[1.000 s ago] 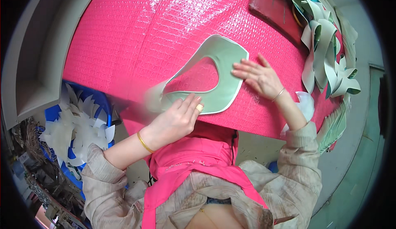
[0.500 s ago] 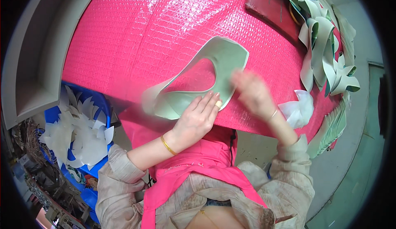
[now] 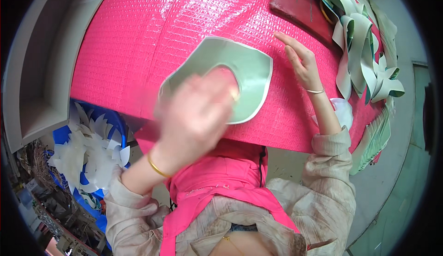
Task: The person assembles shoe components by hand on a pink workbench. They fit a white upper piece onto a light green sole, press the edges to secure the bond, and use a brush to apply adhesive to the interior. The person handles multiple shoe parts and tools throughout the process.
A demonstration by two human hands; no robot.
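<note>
A pale green, leather-like piece (image 3: 253, 74) with white edges and a rounded opening, shaped like a shoe upper, lies on the pink-covered table (image 3: 124, 57). Over its left part and opening is my left hand (image 3: 196, 110), smeared by motion. Its fingers are too blurred to read, and it hides much of the piece's near-left side. My right hand (image 3: 302, 64) is held just right of the piece, apart from it, with fingers stretched out and nothing in them.
A dark red board (image 3: 300, 9) lies at the far right, beside strips of green-white material (image 3: 357, 44). Stacked pale green pieces (image 3: 373, 138) and a white scrap (image 3: 342, 113) are at right. A blue basket (image 3: 121, 133) with white offcuts (image 3: 90, 150) stands left, below a grey shelf (image 3: 44, 67).
The green piece has turned and shifted slightly up and left. My left hand has moved left from its near edge. My right hand has drawn away from it, up and right.
</note>
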